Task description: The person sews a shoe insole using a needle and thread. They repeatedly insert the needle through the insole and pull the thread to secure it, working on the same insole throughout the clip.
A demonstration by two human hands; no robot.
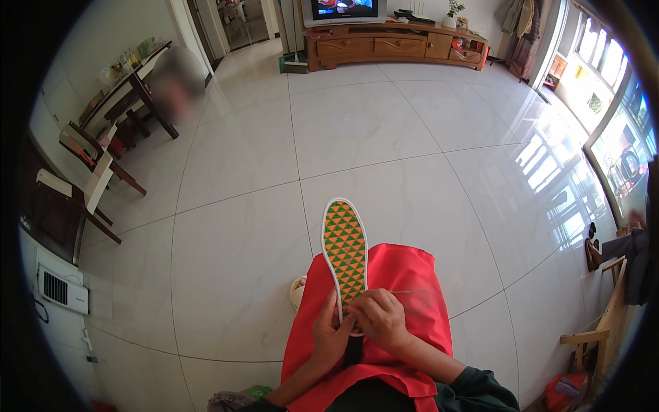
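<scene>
An embroidered shoe insole (345, 240) with green and orange triangles and a white edge stands above my lap, toe end pointing away from me. My left hand (331, 328) grips its lower left edge near the heel, thumb on the patterned face. Against the lower right of the insole, my right hand (379, 317) is closed in a pinch. What lies between those fingertips is too small to make out. A thin, pale thread-like strand (410, 292) runs off to the right beside the knuckles, blurred. Beneath both hands spreads a red apron (405, 268) over my lap.
Pale floor tiles (371, 130) stretch ahead to a wooden TV cabinet (405, 47). Chairs (96, 182) and a dark table (144, 93) line the left, near a blurred figure (177, 82). On the right, another person's leg (618, 250) shows by a wooden bench (607, 323).
</scene>
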